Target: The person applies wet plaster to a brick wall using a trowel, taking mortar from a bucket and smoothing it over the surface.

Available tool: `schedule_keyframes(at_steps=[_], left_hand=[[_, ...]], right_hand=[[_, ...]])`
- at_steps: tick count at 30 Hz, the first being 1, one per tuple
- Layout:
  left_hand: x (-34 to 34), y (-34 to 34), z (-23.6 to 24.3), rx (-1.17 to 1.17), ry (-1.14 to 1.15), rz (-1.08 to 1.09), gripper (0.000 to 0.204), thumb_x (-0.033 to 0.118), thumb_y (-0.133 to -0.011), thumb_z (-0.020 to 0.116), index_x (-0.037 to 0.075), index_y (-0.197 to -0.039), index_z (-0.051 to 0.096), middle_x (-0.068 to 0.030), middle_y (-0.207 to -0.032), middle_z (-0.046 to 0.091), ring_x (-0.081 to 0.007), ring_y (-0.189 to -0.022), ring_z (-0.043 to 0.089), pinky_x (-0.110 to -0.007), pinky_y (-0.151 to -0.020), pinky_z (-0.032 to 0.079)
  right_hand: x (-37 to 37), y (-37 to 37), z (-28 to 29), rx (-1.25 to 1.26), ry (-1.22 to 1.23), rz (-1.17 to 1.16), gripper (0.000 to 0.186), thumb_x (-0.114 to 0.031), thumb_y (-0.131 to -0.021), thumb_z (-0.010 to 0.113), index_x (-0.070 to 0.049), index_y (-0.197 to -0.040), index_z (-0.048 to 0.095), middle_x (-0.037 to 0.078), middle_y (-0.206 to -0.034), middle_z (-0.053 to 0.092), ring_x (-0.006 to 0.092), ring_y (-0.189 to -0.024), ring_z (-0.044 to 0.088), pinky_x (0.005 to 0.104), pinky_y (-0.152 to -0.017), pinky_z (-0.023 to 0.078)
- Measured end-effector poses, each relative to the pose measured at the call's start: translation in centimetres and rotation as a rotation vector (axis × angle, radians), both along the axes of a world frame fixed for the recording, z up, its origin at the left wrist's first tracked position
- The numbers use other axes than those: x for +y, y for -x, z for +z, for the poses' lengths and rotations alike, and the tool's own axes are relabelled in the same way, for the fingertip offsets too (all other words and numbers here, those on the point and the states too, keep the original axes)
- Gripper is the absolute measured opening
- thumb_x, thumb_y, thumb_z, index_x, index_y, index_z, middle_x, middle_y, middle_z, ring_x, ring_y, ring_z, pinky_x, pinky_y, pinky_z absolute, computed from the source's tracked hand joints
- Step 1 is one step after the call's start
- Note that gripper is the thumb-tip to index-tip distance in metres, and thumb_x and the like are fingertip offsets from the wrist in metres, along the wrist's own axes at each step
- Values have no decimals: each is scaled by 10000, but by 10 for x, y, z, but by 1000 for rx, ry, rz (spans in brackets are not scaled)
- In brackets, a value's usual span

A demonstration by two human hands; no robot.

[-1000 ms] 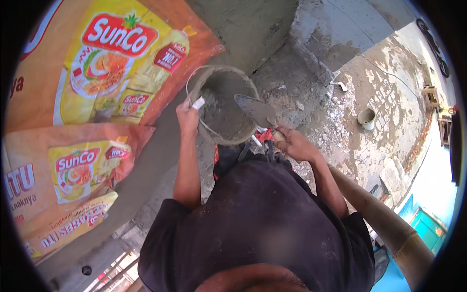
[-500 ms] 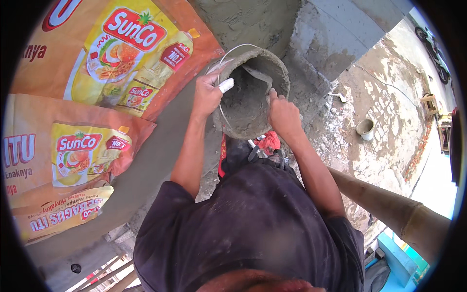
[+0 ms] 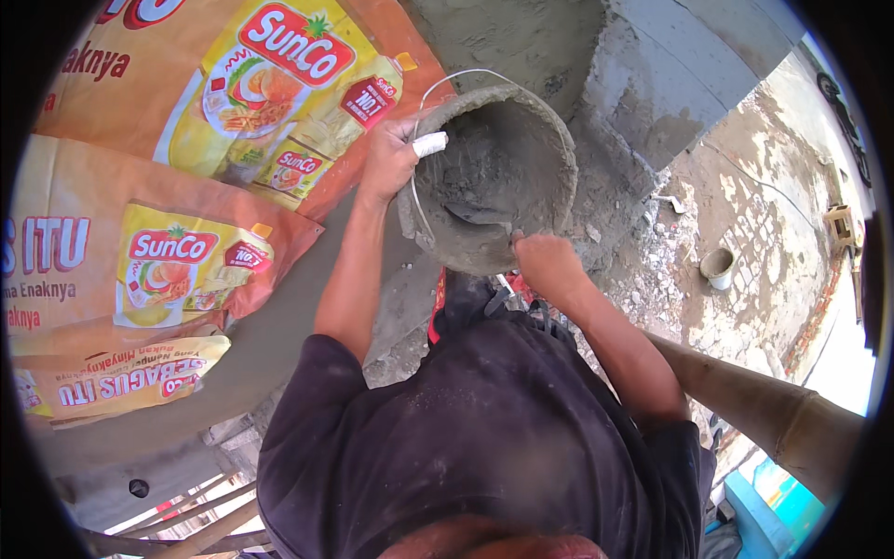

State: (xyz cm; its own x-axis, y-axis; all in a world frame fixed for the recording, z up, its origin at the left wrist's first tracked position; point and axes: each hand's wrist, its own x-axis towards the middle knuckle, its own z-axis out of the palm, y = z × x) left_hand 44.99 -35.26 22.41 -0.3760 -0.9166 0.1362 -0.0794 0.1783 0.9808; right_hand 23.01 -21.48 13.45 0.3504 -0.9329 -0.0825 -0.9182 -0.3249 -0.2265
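Note:
A mortar-caked bucket (image 3: 557, 140) is held tilted in front of me, its mouth facing up toward me and a thin wire handle looping over its rim. My left hand (image 3: 389, 168) grips the bucket's left rim, with a white wrap around one digit. Closed around the handle of a trowel (image 3: 477, 215), my right hand (image 3: 548, 261) is at the bucket's near right rim. The trowel's blade lies inside the bucket, low against the near wall. Wet grey mortar (image 3: 475, 158) coats the inside; how deep it is I cannot tell.
Orange printed plastic sheeting (image 3: 372, 37) covers the left side. Beyond the bucket is a wet mortar surface (image 3: 521, 37) beside a grey wall slab (image 3: 652, 74). A bamboo pole (image 3: 764, 401) passes at my right. Lower down stand a small bucket (image 3: 716, 267) and rubble.
The trowel has swung from the bucket's far right side down to its near wall, my right hand moving lower with it. My left hand still holds the rim. The whole view has shifted slightly.

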Motion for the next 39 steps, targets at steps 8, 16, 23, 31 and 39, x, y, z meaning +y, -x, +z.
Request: schedule_keyframes(at_steps=[8,16,23,31,39], left_hand=[[13,21,32,-257,318,-3,378,145,-797,715,-62,-1109,661,7,-857,668,-52,-782,555,-245,-736,459],[43,52,28,-120,400,-198,307,72,-769,654,-27,-1059,680,-172,-1225,632,-286,-1285,496,-485,-1147,212],[45,56,61,-139,365,-296,323,124,-753,707,-60,-1018,683,-174,-1211,639,-258,-1217,551,-462,-1137,248],[-4,-5,-51,250,-18,277,303,31,-805,635,-65,-1092,646,-108,-1032,682,-163,-887,654,-310,-809,516],[10,-96,-117,359,-377,822,329,4,-776,593,-87,-1090,625,-123,-1016,639,-225,-899,632,-340,-826,510]], right_hand=[[-1,4,-1,-79,-50,-11,212,-94,-883,475,28,-1020,581,200,-815,669,346,-725,683,429,-618,558],[19,-3,-41,-287,-167,-236,229,-80,-852,495,78,-1014,526,293,-887,651,429,-737,672,481,-629,540],[18,2,31,-1437,-1198,-64,230,-94,-890,567,-41,-1102,495,-9,-648,441,56,-457,439,232,-366,371],[17,13,5,-2083,-1230,-83,287,-135,-916,553,-10,-1167,494,22,-677,437,80,-443,428,219,-348,339],[-33,101,90,-2141,100,-568,323,-95,-890,519,0,-1197,475,40,-674,462,108,-430,442,243,-344,377]])
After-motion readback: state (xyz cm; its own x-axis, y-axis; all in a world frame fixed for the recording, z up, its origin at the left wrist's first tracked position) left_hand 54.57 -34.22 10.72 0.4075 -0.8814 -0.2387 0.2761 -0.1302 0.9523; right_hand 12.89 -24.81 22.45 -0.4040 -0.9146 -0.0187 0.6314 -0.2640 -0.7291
